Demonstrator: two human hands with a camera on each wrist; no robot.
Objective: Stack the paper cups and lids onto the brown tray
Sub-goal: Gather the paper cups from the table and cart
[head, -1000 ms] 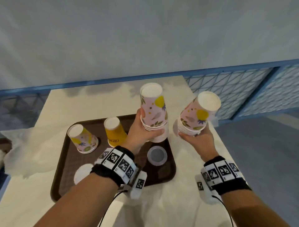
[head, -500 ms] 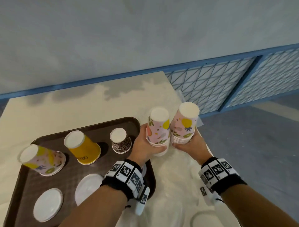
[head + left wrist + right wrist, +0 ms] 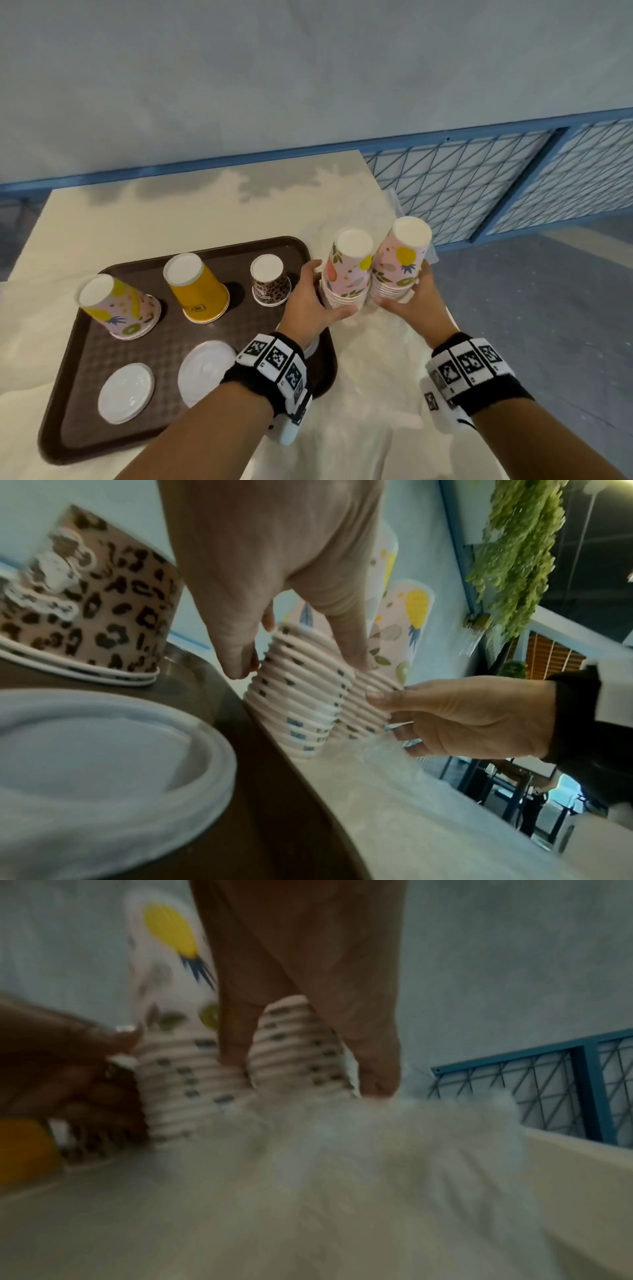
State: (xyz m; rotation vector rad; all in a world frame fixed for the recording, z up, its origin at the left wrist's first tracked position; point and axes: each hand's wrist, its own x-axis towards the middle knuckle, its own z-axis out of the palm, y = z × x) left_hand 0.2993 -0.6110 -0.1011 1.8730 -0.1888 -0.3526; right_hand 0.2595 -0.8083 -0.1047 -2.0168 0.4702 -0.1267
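Just off the brown plastic tray (image 3: 85, 342), the left hand (image 3: 310, 305) and right hand (image 3: 416, 303) each clasp a nested stack of pink fruit-print paper cups (image 3: 347, 274) by the rolled rims; light and crushable, they likely suit a gentle hold low down.

Two bare arms with chunky bands on the wrists

The left hand (image 3: 310, 305) and the right hand (image 3: 416, 303) are bare, with no gloves and no sleeves on the arms. Just behind each hand sits a wide black wristband (image 3: 263, 377). A row of white square blocks runs along each band, and each block has a black and white checker picture on it. A small white box (image 3: 291, 423) with one more checker picture hangs under the left band, and another white box (image 3: 442, 407) hangs under the right band.
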